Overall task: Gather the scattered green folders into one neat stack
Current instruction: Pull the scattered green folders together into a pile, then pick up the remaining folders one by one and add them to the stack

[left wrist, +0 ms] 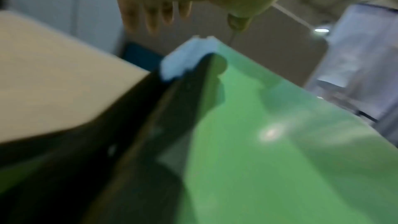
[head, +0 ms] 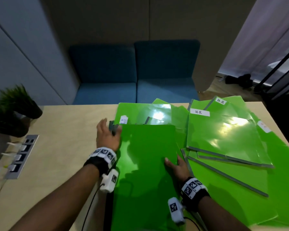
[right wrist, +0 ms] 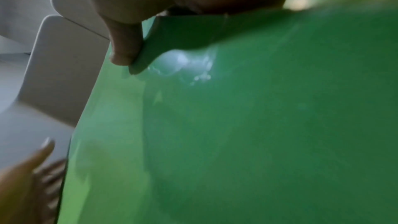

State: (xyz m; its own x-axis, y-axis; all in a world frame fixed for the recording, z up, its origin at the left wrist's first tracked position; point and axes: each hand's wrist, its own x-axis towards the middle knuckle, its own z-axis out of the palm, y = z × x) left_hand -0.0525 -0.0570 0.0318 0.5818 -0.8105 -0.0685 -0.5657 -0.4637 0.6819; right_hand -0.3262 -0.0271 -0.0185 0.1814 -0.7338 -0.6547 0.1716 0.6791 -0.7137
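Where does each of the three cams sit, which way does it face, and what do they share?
Head: on the person's head, facing forward and down at the table; shows both forearms, left hand, right hand, scattered folders.
Left wrist: under the left hand, facing along its fingers over the top folder.
Right wrist: under the right hand, whose thumb presses the top folder.
Shared: all three see the top folder.

Left hand reaches forward, fingers straight; right hand pinches, thumb on top.

Right fingers under green folder
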